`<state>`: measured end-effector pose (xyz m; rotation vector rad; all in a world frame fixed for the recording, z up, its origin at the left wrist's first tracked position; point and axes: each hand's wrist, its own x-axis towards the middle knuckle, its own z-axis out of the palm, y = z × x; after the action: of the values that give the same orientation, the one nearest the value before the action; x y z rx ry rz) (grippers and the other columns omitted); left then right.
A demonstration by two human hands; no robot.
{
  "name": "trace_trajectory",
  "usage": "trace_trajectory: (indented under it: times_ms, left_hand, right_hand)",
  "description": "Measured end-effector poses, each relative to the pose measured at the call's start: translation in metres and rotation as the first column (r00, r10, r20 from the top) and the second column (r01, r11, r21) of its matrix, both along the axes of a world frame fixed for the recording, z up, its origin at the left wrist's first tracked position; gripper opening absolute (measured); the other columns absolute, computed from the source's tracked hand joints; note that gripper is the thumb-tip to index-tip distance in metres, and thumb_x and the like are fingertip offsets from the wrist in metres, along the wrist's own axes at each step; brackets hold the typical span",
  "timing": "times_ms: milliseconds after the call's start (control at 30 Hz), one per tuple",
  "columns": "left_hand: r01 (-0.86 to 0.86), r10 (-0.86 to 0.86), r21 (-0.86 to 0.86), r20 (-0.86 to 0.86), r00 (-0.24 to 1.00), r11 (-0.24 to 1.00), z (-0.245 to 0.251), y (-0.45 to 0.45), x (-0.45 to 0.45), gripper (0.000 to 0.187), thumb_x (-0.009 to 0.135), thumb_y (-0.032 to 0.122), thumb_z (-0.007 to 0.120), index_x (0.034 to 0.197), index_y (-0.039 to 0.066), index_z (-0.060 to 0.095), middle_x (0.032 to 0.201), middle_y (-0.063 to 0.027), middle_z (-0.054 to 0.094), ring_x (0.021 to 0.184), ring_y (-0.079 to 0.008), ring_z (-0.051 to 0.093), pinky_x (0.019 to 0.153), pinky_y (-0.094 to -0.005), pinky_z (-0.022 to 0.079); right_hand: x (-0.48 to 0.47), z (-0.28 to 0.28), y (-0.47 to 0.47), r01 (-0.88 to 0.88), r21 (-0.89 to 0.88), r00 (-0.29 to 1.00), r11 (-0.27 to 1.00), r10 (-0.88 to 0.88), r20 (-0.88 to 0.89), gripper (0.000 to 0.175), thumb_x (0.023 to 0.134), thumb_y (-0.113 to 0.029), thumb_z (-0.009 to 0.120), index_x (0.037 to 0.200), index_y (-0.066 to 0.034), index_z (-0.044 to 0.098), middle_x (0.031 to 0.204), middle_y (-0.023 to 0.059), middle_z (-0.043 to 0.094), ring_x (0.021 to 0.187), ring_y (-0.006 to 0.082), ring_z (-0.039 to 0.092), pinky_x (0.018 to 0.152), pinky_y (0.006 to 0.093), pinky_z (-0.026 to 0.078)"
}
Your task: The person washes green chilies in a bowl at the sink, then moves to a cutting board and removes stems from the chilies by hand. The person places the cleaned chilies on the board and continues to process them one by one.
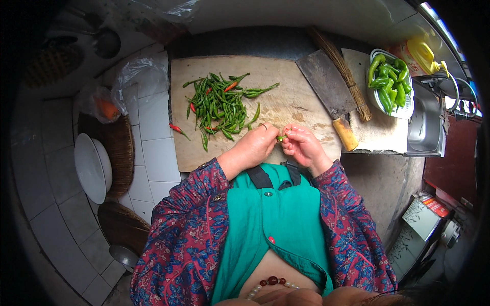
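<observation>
Over the front edge of a wooden cutting board (pixel 283 76), my two hands meet at a small green chili pepper (pixel 281 138). My left hand (pixel 257 143) has its fingers closed around one end, with most of the chili hidden. The fingertips of my right hand (pixel 302 143) pinch the other end. To the left of my hands lies a heap of thin green chilies (pixel 220 103) with a few red ones among them. One red chili (pixel 178 130) rests at the board's left edge. On the right of the board is a cleaver (pixel 327 84) with a wooden handle.
A straw brush (pixel 340 69) lies against the cleaver's far side. Farther right, a white plastic basket (pixel 409 109) holds large green peppers, beside a metal sink (pixel 423 132) and a yellow-capped jug (pixel 419 57). White bowls (pixel 93 168) and a bagged carrot (pixel 107 109) are at the left.
</observation>
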<state>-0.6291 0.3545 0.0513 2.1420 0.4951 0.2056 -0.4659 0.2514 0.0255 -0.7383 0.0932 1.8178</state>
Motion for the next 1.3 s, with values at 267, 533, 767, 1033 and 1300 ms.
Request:
trace_trajectory:
  times_ms: [267,533,767,1033,1300]
  left_hand:
    - [0.049,-0.042,0.114,-0.058,0.997,0.992,0.006,-0.001,0.0,0.005,0.08,0.005,0.053,0.083,0.002,0.05,0.084,-0.0184,0.052,0.076,-0.0379,0.056,0.065,-0.0443,0.047]
    - [0.066,-0.03,0.5,-0.079,0.996,0.863,0.022,0.04,0.008,0.022,0.07,0.004,0.058,0.092,0.004,0.056,0.093,-0.0134,0.054,0.089,-0.0326,0.055,0.073,-0.0398,0.046]
    - [0.319,-0.177,0.618,-0.28,0.943,0.719,0.027,0.068,0.017,0.013,0.072,0.008,0.053,0.085,0.005,0.056,0.099,-0.0105,0.054,0.097,-0.0279,0.051,0.081,-0.0381,0.041]
    - [0.007,0.027,0.368,-0.088,0.996,0.93,0.03,0.06,0.017,0.013,0.073,0.002,0.058,0.085,0.003,0.054,0.085,-0.0129,0.058,0.083,-0.0342,0.056,0.073,-0.04,0.046]
    - [-0.263,0.233,-0.15,-0.191,0.954,0.953,0.015,0.018,0.016,0.016,0.081,0.009,0.062,0.093,0.0,0.057,0.08,-0.0115,0.062,0.069,-0.0173,0.06,0.062,-0.03,0.049]
  right_hand:
    - [0.017,-0.01,0.0,0.181,0.067,0.979,0.981,-0.173,-0.103,0.008,0.09,-0.013,0.053,0.092,-0.0043,0.052,0.077,0.0073,0.055,0.064,0.0132,0.052,0.055,0.024,0.042]
    - [0.015,-0.003,0.002,0.103,0.15,0.971,0.983,-0.132,0.198,0.007,0.09,-0.007,0.051,0.096,-0.0033,0.053,0.084,0.0099,0.06,0.072,0.0164,0.06,0.061,0.0265,0.051]
    - [0.013,0.001,0.005,0.099,0.168,0.983,0.981,-0.122,0.135,0.009,0.087,0.0,0.047,0.094,-0.0034,0.052,0.089,0.0118,0.059,0.074,0.0189,0.06,0.064,0.0278,0.052]
    - [0.009,0.005,0.009,0.144,0.146,0.953,0.979,-0.177,0.245,0.02,0.085,0.004,0.044,0.103,-0.0033,0.048,0.092,0.0102,0.056,0.081,0.0205,0.06,0.068,0.0302,0.052]
    - [-0.008,0.006,0.013,0.05,0.229,0.872,0.972,-0.155,0.465,0.017,0.089,-0.005,0.053,0.105,-0.0055,0.048,0.085,0.0025,0.054,0.068,0.0091,0.052,0.059,0.022,0.044]
